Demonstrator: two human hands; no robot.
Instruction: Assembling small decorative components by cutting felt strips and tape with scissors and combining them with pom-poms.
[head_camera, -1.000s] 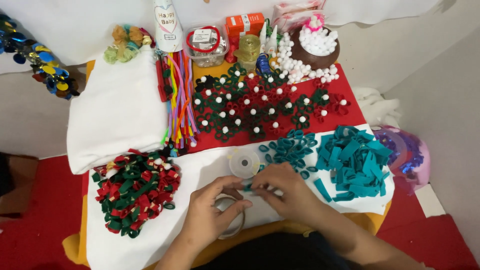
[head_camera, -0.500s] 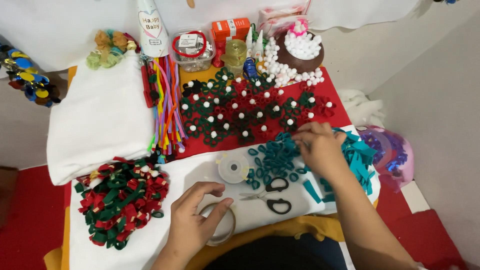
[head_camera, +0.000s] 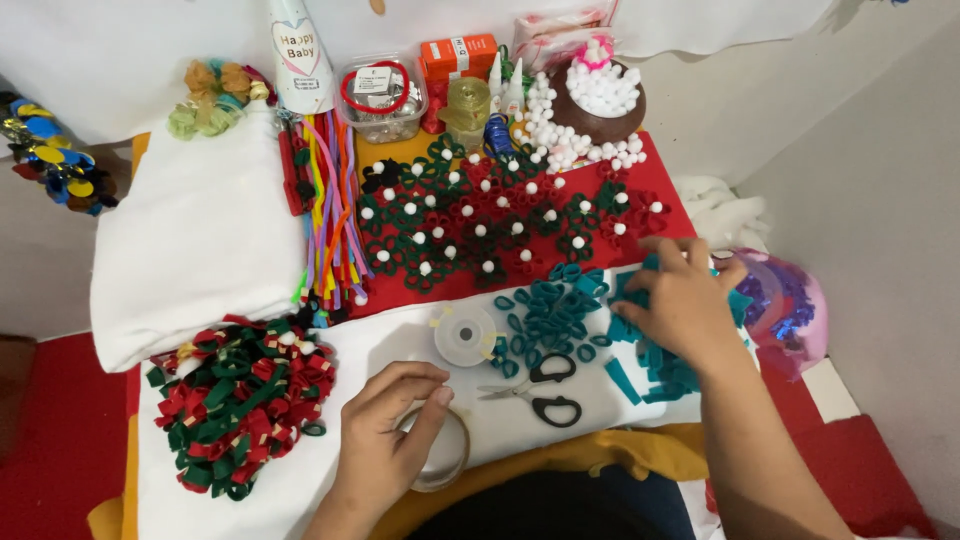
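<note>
So from the head cam, using the scissors (head_camera: 540, 392) as my anchor: the left hand (head_camera: 385, 440) sits just left of and below them, fingers curled down on a clear tape roll (head_camera: 440, 450), thumb and fingertips closed on its rim. The right hand (head_camera: 680, 300) is up and to the right of the scissors, fingers spread and pressing into the pile of teal felt strips (head_camera: 650, 350). Can't tell if it has actually pinched one yet, the fingertips are buried in the pile.

Progress-wise, my read: a lot is already made. Above the scissors, on the red cloth (head_camera: 660, 160), there's a whole field of finished green and red felt flowers (head_camera: 480, 215) with white pom-pom centres. Directly above the scissors is a smaller heap of teal loops (head_camera: 550, 310), so some strips are looped but none look assembled into flowers. The strip pile is still decent-sized, so plenty left on the teal batch. Far left of the scissors is a heap of red and green loops (head_camera: 235, 400), also loose.

Room to move: tight. The small thread spool (head_camera: 465, 335) is just up-left of the scissors, near both hands. The only bare white cloth is the patch around the scissors. The desk edge runs close below them, and the strip pile sits right at the right-hand edge, where bits could slide off.
</note>
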